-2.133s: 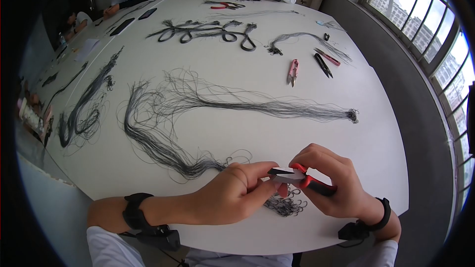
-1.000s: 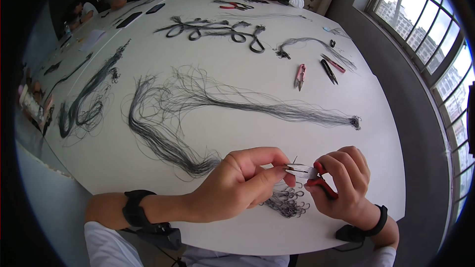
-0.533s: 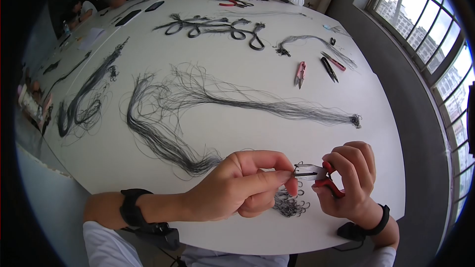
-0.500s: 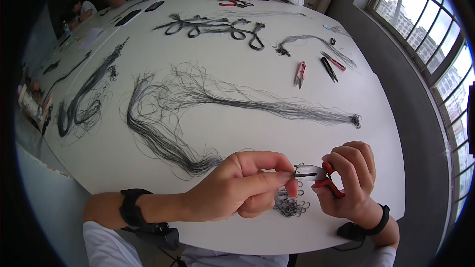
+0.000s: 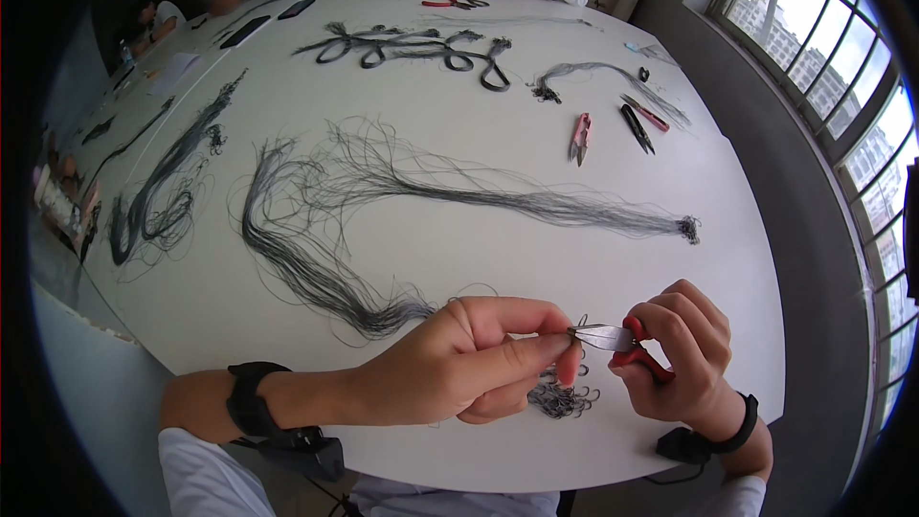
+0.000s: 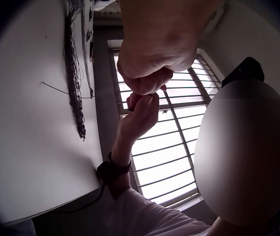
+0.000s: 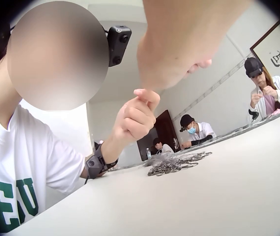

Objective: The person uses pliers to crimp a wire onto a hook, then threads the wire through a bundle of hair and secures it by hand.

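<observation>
My right hand grips red-handled pliers near the table's front edge; their metal nose points left. My left hand pinches a thin dark wire at the pliers' tip, thumb and forefinger together. Below the two hands lies a small pile of curled wire pieces. A thick bundle of dark wires runs from the left hand back across the white table. In the left wrist view the left hand sits just above the right hand. In the right wrist view the left hand is curled.
A second long wire bundle stretches toward the right. Pink snips and two more cutters lie farther back. More wire bundles lie at the left, looped bundles at the far side. Other people sit at the far edge.
The pliers have shifted a little to the right and levelled out, nose still at my left fingertips. Both hands stay close together above the curled wire pile.
</observation>
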Demonstrator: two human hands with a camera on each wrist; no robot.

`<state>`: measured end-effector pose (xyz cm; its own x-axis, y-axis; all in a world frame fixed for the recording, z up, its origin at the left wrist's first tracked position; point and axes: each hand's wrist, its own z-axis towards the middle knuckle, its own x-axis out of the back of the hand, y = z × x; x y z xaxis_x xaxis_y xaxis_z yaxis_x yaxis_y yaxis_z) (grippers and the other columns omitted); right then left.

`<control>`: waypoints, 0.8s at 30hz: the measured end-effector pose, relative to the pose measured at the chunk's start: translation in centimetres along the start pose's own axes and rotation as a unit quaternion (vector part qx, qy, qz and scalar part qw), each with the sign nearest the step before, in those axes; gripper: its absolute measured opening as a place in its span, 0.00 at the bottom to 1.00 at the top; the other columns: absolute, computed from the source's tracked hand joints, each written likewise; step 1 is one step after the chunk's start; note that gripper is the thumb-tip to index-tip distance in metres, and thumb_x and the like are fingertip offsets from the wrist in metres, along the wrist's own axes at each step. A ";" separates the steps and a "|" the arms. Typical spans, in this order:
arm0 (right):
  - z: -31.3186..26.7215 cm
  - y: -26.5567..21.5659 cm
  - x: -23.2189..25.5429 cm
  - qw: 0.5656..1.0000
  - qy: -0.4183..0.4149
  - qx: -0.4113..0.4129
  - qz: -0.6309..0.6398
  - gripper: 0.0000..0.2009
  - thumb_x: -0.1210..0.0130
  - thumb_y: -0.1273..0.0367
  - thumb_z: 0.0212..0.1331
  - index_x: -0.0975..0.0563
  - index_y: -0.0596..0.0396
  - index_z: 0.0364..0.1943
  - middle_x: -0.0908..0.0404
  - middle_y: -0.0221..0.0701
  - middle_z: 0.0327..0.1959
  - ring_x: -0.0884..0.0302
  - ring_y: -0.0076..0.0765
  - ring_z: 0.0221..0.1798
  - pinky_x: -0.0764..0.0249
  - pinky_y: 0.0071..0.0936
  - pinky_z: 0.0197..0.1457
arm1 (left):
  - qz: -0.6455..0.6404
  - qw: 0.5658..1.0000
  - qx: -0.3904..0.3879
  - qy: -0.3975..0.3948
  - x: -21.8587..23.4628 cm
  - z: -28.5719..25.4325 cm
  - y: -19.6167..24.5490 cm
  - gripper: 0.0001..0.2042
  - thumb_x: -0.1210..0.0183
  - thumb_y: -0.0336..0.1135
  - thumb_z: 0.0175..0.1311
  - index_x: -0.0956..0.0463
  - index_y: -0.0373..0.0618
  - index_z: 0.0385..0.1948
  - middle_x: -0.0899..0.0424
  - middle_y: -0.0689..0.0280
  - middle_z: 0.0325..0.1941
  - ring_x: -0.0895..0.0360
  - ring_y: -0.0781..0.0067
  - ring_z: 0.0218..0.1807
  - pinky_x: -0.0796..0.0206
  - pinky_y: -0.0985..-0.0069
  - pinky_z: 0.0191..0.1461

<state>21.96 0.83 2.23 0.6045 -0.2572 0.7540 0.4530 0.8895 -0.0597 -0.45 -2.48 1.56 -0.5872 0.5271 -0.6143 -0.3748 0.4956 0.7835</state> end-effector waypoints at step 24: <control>0.8 0.7 0.4 0.956 -0.169 -0.077 0.228 0.13 0.37 0.67 0.45 0.26 0.62 0.29 0.28 0.33 0.19 0.31 0.33 0.19 0.36 0.25 0.21 | 0.087 0.988 0.110 -0.060 -0.8 0.4 -3.4 0.20 0.68 0.49 0.71 0.36 0.45 0.25 0.44 0.76 0.18 0.50 0.86 0.19 0.54 0.86 0.22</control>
<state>21.98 1.63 2.96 0.5276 0.3033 0.7935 0.3008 0.8068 -0.5085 1.57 -4.34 -0.59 -0.5346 0.6895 -0.4887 -0.1027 0.5209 0.8474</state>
